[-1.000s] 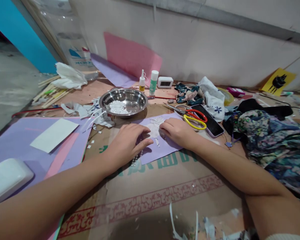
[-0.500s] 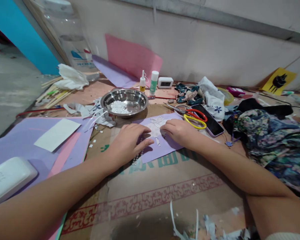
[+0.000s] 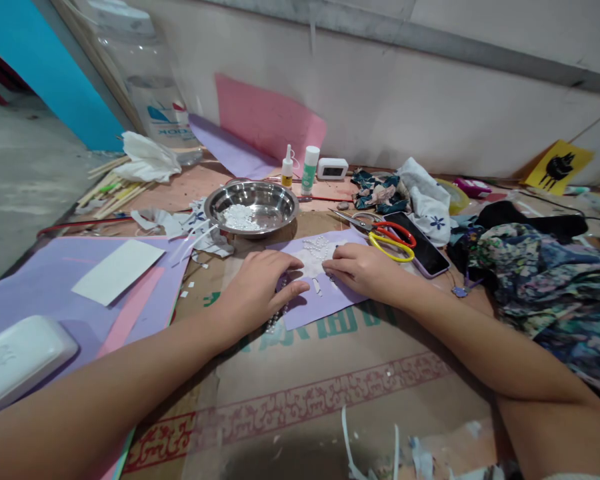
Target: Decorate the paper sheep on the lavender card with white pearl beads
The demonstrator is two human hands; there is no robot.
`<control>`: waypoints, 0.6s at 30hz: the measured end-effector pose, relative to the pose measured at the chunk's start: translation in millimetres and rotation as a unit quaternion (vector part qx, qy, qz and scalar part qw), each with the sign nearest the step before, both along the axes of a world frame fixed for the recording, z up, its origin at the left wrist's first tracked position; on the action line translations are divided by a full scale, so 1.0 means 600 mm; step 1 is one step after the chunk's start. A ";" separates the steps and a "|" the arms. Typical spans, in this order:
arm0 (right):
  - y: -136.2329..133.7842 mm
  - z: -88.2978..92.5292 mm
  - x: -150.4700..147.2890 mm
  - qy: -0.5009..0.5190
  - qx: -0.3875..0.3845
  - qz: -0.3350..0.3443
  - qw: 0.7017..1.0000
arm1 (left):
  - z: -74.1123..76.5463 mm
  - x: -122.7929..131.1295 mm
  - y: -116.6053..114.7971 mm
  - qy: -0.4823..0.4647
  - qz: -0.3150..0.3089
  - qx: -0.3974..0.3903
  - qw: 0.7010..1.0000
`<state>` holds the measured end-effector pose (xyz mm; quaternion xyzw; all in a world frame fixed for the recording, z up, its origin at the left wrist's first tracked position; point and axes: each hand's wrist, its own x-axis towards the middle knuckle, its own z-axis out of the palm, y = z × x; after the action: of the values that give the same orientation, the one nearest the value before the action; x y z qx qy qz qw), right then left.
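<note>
A small lilac paper sheet [image 3: 325,303] lies on brown cardboard [image 3: 300,373], with white beads [image 3: 318,248] stuck on its far part. My left hand [image 3: 257,290] rests flat on the sheet's left edge, fingers stretched out, over a string of pearls [image 3: 275,319]. My right hand [image 3: 365,267] lies on the sheet's right side, fingers curled down with the tips pressed at the beads. What the fingertips hold, if anything, is hidden.
A steel bowl [image 3: 253,207] with white beads stands behind the sheet. Red-and-yellow scissors [image 3: 387,237] and a phone [image 3: 423,250] lie to the right. Glue bottles [image 3: 300,167], a small clock [image 3: 333,169], crumpled cloths [image 3: 545,280], lilac and pink sheets [image 3: 55,287] and a white case [image 3: 15,360] surround them.
Both hands stay on the lilac sheet. The right fingertips have crept slightly left toward the beads. The view has shifted a little.
</note>
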<state>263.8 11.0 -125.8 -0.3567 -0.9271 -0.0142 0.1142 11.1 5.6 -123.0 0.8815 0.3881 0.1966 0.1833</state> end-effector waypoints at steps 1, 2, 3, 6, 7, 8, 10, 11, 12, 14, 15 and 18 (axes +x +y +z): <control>0.000 -0.001 0.000 0.000 0.001 -0.002 1.000 | 0.000 0.000 0.000 0.001 0.001 0.000 1.000; 0.000 -0.001 -0.001 0.000 0.003 -0.003 1.000 | 0.000 0.001 0.001 0.002 0.001 0.000 1.000; 0.000 -0.002 -0.001 0.001 0.004 -0.005 1.000 | 0.000 0.001 0.001 0.003 0.002 -0.001 1.000; 0.001 -0.003 -0.003 0.003 -0.001 -0.017 1.000 | 0.001 0.002 0.000 0.006 0.002 -0.003 1.000; 0.001 -0.004 -0.004 0.007 -0.007 -0.023 1.000 | 0.001 0.002 0.000 0.007 0.002 -0.003 1.000; 0.001 -0.004 -0.005 0.012 -0.016 -0.029 0.999 | 0.001 0.002 0.000 0.008 0.003 -0.003 1.000; 0.002 -0.002 -0.007 0.030 -0.042 -0.045 0.998 | 0.001 0.002 -0.001 0.008 0.004 -0.003 1.000; 0.002 0.000 -0.007 0.041 -0.058 -0.055 0.996 | 0.001 0.002 -0.001 0.007 0.004 -0.003 1.000; 0.003 0.002 -0.008 0.049 -0.074 -0.064 0.994 | 0.001 0.002 -0.001 0.007 0.004 -0.003 1.000; 0.004 0.008 -0.009 0.060 -0.104 -0.080 0.989 | 0.001 0.002 -0.001 0.007 0.003 -0.006 1.000; 0.004 0.012 -0.009 0.063 -0.117 -0.087 0.987 | 0.001 0.001 -0.001 0.007 0.003 -0.007 1.000; 0.001 0.021 -0.013 0.048 -0.135 -0.095 0.985 | 0.001 0.001 0.000 0.008 0.005 -0.010 1.000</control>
<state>256.1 11.8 -113.5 -0.4555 -0.8759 0.1173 0.1075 11.8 5.6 -122.4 0.8794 0.3957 0.1866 0.1877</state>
